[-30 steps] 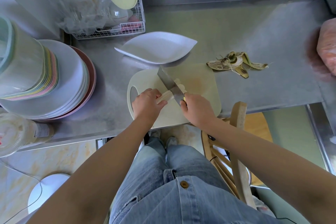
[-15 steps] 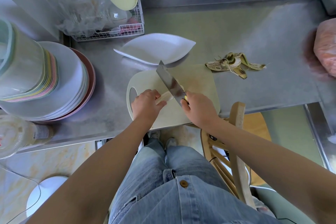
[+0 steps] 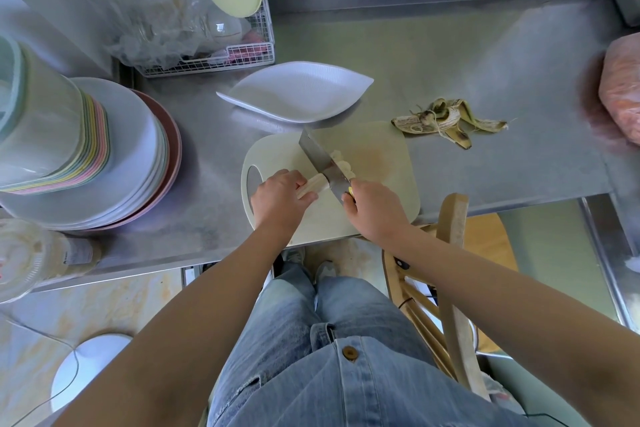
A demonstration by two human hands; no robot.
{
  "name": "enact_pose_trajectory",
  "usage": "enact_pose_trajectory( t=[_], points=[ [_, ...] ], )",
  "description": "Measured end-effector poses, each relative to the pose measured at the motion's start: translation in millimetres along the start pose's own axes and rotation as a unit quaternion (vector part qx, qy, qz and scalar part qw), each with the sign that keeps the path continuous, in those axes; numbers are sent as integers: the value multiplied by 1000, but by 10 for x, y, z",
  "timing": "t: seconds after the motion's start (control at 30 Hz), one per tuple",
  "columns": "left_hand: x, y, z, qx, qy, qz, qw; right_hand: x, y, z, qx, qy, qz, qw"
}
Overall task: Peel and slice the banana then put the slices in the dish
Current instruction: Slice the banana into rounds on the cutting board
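The left hand (image 3: 278, 199) grips the peeled banana (image 3: 313, 185) on the cutting board (image 3: 384, 163); the right hand (image 3: 375, 211) clasps the knife (image 3: 322, 163), blade at the banana's end. Cut slices (image 3: 343, 166) lie just beyond the blade. The white dish (image 3: 298, 94) sits behind the board, the peel (image 3: 446, 121) to the right.

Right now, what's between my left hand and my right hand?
Head view: the peeled banana and the knife blade against it.
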State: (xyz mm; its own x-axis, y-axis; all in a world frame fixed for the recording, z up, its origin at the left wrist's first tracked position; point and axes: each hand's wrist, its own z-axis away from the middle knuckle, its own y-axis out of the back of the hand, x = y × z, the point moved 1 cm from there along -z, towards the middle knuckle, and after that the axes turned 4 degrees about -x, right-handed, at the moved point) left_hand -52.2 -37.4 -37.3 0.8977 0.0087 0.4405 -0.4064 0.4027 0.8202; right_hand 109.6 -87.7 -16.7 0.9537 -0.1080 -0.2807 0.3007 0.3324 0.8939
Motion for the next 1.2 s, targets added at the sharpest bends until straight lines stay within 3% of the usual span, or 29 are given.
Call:
enact_pose_trajectory(
  t=[0.4,0.6,1.03,1.2],
  points=[
    [-15,-26,32,-10,-13,-60,998,61,-49,54,12,15,11,1000],
    [-4,-35,19,16,-14,-37,999,78,-97,59,-7,7,-13,1000],
    [191,-94,-55,-49,-27,-117,991,460,124,-18,36,-179,-76,980],
    [139,-71,-55,-48,-18,-126,991,348,74,-7,17,-116,-75,990]
  ],
)
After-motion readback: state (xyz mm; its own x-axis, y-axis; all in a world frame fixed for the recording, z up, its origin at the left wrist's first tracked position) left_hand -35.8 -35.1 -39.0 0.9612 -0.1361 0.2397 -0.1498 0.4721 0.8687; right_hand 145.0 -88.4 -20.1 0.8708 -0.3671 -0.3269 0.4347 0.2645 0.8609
